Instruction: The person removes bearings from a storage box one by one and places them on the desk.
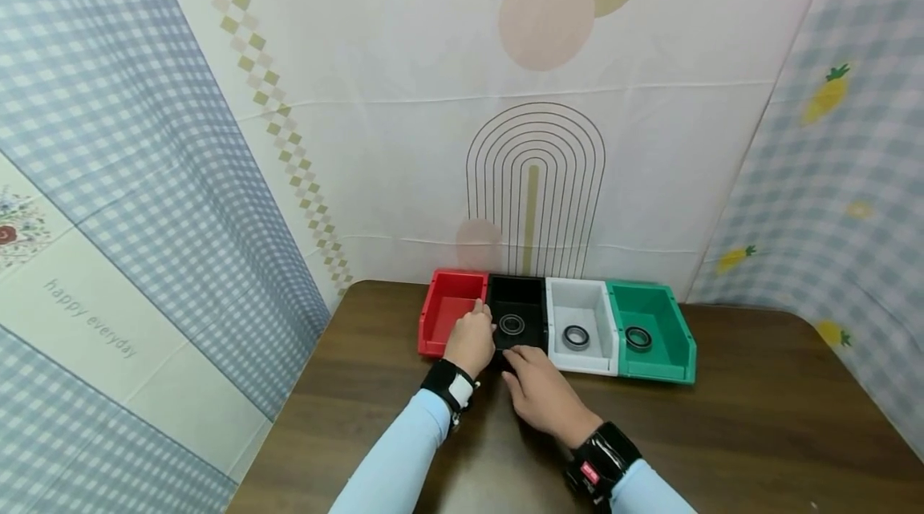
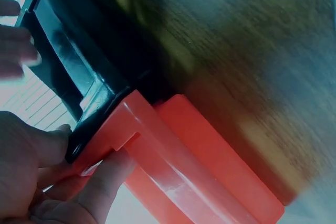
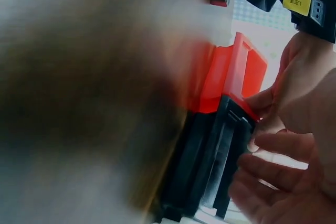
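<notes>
A red bin (image 1: pixel 427 329), a black bin (image 1: pixel 523 293), a white bin (image 1: pixel 575 301) and a green bin (image 1: pixel 653 309) stand side by side on the table. My left hand (image 1: pixel 471 343) pinches the adjoining walls of the red and black bins, with the thumb on the black side and fingers inside the red one. At the black bin's front edge is my right hand (image 1: pixel 546 395), its fingers loosely extended; contact is hard to tell. Dark rings like ball bearings lie in the black (image 1: pixel 512 333), white (image 1: pixel 576 346) and green bins. No ring shows in the red bin.
The bins stand near the back edge of the brown wooden table (image 1: pixel 765 394). Behind it hangs a patterned white cloth (image 1: pixel 404 177), with blue checked cloth (image 1: pixel 180 153) at the sides. Each wrist wears a black band (image 1: pixel 605 458).
</notes>
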`<state>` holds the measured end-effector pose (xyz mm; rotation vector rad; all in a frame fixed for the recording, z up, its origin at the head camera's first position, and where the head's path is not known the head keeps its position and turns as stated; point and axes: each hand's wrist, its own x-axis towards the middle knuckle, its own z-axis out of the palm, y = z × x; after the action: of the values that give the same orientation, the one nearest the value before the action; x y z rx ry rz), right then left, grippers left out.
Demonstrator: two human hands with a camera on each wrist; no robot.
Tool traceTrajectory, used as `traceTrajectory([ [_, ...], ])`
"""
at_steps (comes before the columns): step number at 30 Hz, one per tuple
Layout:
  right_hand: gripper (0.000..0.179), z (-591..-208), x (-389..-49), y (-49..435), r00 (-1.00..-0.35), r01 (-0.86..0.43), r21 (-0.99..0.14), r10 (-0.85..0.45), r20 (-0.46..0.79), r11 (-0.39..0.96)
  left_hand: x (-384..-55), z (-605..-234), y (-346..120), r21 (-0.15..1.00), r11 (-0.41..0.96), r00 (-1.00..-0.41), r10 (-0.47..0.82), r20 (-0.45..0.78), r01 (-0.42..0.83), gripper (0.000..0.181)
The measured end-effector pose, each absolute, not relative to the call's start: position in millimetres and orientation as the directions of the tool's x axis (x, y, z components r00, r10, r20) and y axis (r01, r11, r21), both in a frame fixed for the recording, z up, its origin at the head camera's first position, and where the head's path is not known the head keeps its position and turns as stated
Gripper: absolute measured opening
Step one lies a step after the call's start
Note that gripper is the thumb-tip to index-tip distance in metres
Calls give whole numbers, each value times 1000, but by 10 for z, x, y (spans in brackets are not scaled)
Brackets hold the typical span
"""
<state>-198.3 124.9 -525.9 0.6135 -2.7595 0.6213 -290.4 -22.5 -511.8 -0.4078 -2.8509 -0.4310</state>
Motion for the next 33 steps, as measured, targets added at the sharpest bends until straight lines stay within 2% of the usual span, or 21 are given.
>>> traceTrajectory([
  [4,46,-5272,-2056,1189,-892,-433,-352,-340,297,830,-2903,-5109,-208,221,923,-931,254,263,315,45],
  [11,44,-5316,-2180,1117,-896,-420,-341,-326,300,841,-2884,-5075,-208,226,921,-930,255,265,317,43],
  [18,45,-5393,-2377,1070,-932,-351,-361,-287,221,864,-2900,-5101,-223,217,922,-929,261,261,320,44],
  [29,36,-5562,-2727,1018,-916,-328,-319,-217,338,889,-2886,-5126,-208,181,930,-930,272,246,320,44],
  [33,33,-5532,-2859,976,-937,-271,-372,-155,312,888,-2889,-5126,-218,171,928,-925,283,254,331,44],
])
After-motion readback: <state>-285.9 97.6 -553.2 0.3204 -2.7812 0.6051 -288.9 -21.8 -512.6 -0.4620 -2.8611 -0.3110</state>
